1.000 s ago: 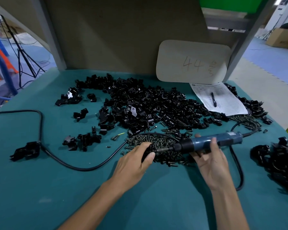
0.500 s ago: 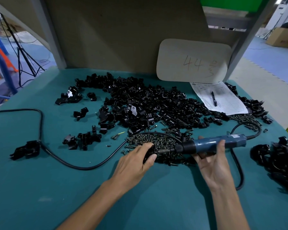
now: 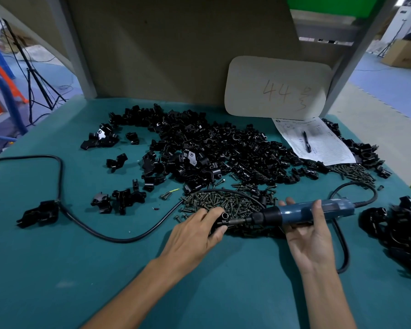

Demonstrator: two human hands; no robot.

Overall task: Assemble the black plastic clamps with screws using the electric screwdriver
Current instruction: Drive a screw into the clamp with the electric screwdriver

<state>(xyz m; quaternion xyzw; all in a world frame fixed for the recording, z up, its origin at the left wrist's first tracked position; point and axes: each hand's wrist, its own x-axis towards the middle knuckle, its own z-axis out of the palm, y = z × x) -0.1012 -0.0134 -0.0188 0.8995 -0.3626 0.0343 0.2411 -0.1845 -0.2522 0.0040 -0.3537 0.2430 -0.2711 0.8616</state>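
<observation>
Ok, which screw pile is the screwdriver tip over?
The larger screw pile mid-table, under the electric screwdriver, where the left hand holds a black clamp; the smaller screw pile lies beside the paper.

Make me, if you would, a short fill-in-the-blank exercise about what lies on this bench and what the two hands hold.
The right hand grips an electric screwdriver with a ____ body.
The left hand holds a black clamp at the near edge of the pile of ____.
The beige board bears the number ____.
A black ____ lies on the printed sheet.
Missing words: blue; screws; 44; pen.
</observation>
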